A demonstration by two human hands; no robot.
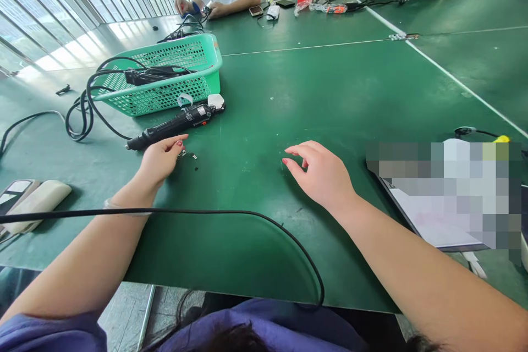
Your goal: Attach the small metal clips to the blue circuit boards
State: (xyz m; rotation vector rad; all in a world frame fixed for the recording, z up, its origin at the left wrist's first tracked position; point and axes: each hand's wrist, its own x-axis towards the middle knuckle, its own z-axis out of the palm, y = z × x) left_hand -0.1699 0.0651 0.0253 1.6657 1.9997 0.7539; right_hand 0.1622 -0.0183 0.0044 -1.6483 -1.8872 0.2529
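My left hand (161, 159) is low over the table, with its fingers closed and the index finger stretched forward. Small shiny metal pieces (193, 156) lie at and just right of its fingertips; what the fingers grip, if anything, is too small to make out. Just beyond this hand lies a black electric screwdriver (177, 124) with a cord at its rear end. My right hand (317, 170) hovers over the green table (247, 176), thumb and index finger apart, and nothing shows between them.
A green plastic basket (165, 100) holding a black adapter and cable stands behind the screwdriver. A black cord (247, 212) crosses near my left forearm. Phone-like items (41, 203) lie at left, papers on a clipboard (416, 214) at right. Two people sit across the table.
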